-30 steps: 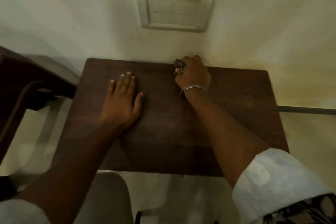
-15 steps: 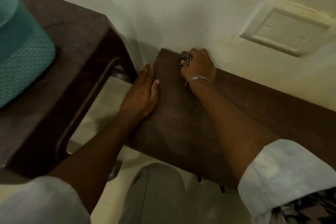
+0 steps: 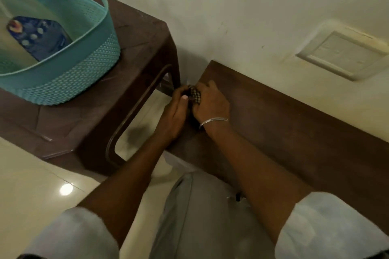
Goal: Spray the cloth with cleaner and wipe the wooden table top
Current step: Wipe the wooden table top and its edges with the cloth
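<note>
Gripping the cloth at the far left corner of the surface, your right hand had its fingers curled over the checked bundle, so its grip was clamped on it. Your left hand lay just beside it, at the surface's left edge. Its thumb was laid against the cloth and its fingers curled round the far side, so that grip was clamped on the cloth too. The cloth was bunched small between both hands, mostly hidden, close to the wall. A thin bangle sat on your right wrist, and both pale sleeves were pushed up your forearms.

The dark wooden surface ran off to the right along the wall, below a switch plate. To the left, a narrow gap away, stood a brown stool with a teal basket on top. Inside the basket a pale bottle with a blue label stood, too blurred to tell its top. Your grey-clad knee showed below the surface's near edge, over pale floor tiles.
</note>
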